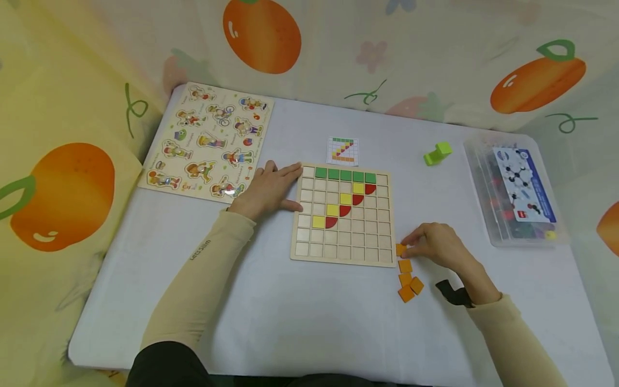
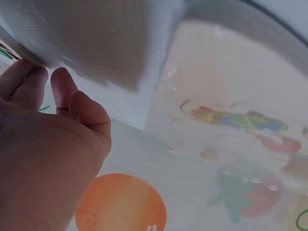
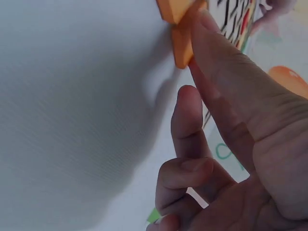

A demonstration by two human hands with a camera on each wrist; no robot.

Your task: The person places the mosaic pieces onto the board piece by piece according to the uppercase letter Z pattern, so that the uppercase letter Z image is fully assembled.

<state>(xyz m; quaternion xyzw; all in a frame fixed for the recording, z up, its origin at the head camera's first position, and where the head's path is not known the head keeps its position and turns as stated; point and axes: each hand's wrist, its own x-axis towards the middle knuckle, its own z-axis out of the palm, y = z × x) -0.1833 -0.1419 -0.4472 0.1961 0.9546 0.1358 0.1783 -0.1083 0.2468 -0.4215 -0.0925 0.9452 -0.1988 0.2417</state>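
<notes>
A wooden grid board (image 1: 309,249) lies mid-table. It holds a row of green square tiles (image 1: 345,175), with yellow squares (image 1: 318,222) and red quarter-round tiles (image 1: 331,222) stepping diagonally below. My left hand (image 1: 267,192) touches the board's left edge, fingers and thumb extended; in the left wrist view the left hand (image 2: 53,130) reaches toward the edge. Beside the lower right corner, my right hand (image 1: 437,247) pinches an orange square tile (image 1: 401,249) between thumb and forefinger. More orange tiles (image 1: 405,266) lie loose just below it, some overlapping. The right wrist view shows the pinched orange tile (image 3: 182,45) up close.
A small pattern card (image 1: 343,151) lies behind the board. At the back left is a picture puzzle board (image 1: 193,145). Light green plastic pieces (image 1: 438,154) lie at the right, near a clear lidded case (image 1: 483,193). Printed curtains surround the white table.
</notes>
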